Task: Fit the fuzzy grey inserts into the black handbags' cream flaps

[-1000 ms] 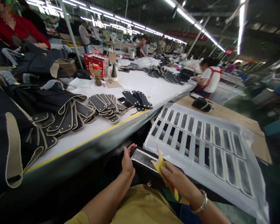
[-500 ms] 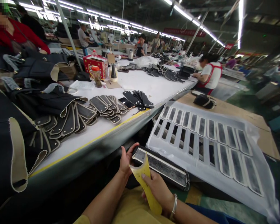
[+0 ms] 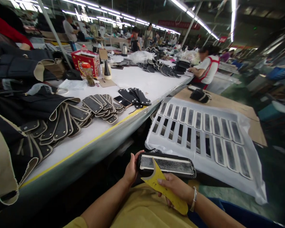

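Observation:
My right hand (image 3: 178,187) is closed around a yellow plastic scraper (image 3: 158,177) with a notched, curved end, which points up and left. That end overlaps the lower left part of a long black bag piece (image 3: 171,166); I cannot tell whether it touches. The piece has rounded ends and a grey panel framed by pale strips. My left hand (image 3: 131,169) grips its left end, thumb up, with the other fingers partly hidden behind it.
Right of me, a white slotted tray (image 3: 192,139) carries rows of dark, pale-edged strips. The white table (image 3: 130,77) on the left holds dark bag parts (image 3: 59,123), fanned tabs (image 3: 95,104), a phone (image 3: 123,101) and a red box (image 3: 85,58). A co-worker (image 3: 207,68) sits beyond.
The scraper has turned, its handle end swinging right, and my right hand has moved right and slightly down. The bag piece now lies more level. My view has shifted a little to the right.

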Tool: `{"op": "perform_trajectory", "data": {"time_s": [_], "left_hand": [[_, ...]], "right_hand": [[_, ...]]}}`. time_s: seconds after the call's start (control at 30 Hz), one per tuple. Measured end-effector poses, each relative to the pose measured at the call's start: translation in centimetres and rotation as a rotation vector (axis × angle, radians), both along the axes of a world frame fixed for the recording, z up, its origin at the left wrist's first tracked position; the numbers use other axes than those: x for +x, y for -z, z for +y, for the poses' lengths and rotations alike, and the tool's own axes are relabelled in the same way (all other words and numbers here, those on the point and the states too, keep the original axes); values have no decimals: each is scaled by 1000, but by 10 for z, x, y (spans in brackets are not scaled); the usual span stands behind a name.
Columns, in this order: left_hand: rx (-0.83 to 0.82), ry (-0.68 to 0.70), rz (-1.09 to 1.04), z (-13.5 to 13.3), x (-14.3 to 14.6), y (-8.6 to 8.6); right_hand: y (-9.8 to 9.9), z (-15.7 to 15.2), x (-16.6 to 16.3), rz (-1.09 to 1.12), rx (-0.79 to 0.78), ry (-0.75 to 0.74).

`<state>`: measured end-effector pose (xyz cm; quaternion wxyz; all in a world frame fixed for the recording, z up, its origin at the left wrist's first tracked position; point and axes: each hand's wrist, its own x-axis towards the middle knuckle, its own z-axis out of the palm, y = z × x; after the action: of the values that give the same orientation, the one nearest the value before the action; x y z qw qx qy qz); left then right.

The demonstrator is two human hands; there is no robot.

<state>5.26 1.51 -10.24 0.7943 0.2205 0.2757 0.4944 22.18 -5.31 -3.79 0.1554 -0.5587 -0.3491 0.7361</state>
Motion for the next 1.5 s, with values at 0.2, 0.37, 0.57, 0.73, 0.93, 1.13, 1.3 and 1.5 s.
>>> {"op": "perform_trajectory", "data": {"time_s": [0.2, 0.37, 0.57, 0.73, 0.93, 1.13, 1.3, 1.5], "left_hand": [[-16, -128, 274, 2, -26, 0], [-215, -207, 316, -20, -23, -4], [-204, -32, -49, -15, -10, 2], [-177, -38, -172, -12, -3, 6], [-163, -28, -216, -17, -2, 2], [-169, 25, -181, -15, -8, 0], [-118, 127, -164, -8, -17, -1], [-94, 97, -37, 0, -16, -4]], "right_hand": [[15, -9, -32, -87, 64, 194], [20, -13, -53, -102, 98, 238], [14, -16, -52, -154, 99, 303], [16, -13, -58, -130, 81, 334], [22, -17, -70, -33, 107, 407], [16, -14, -96, 242, -73, 551], [19, -13, -97, 362, -161, 519], [25, -12, -90, 400, -174, 540]]}}
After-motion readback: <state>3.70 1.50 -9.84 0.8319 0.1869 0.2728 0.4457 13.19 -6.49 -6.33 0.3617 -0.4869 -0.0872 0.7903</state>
